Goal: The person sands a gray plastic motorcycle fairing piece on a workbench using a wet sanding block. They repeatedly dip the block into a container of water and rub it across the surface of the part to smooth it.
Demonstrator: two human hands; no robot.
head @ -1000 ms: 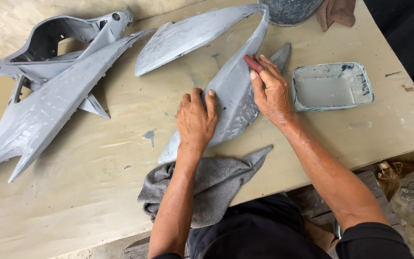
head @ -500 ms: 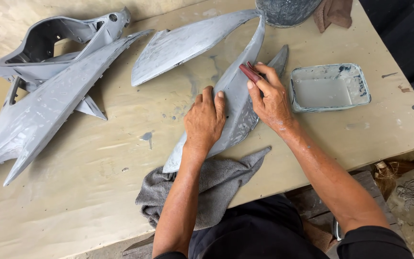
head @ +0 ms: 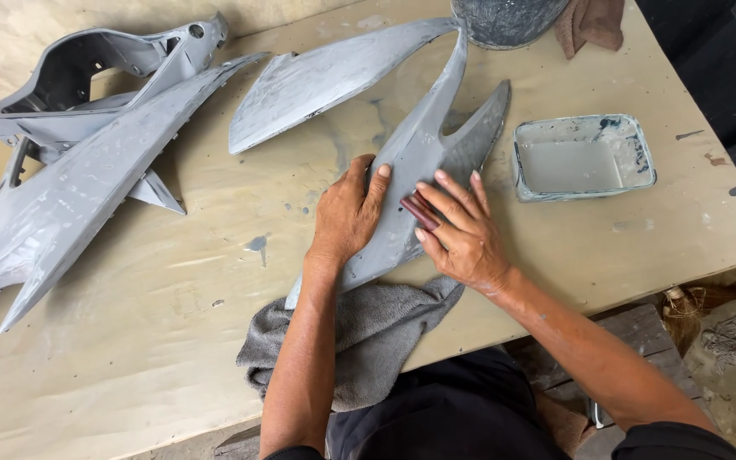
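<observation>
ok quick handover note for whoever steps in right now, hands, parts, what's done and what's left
Left hand lies flat on the grey fairing panel, steadying it.
Right hand presses a small dark red sanding piece onto the same panel.
Panel lies on the table, its lower end on a grey cloth; tray of grey liquid to the right.
Done: panel looks dull grey, partly sanded.
Left: cannot tell how much.

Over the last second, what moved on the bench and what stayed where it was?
The right hand, pressing a small dark red sanding piece onto the grey fairing panel, slid down the panel from near its forked tip to its middle, ending beside the left hand. The left hand kept bracing the panel. The grey cloth, rectangular tray and the other grey panels stayed put.
</observation>
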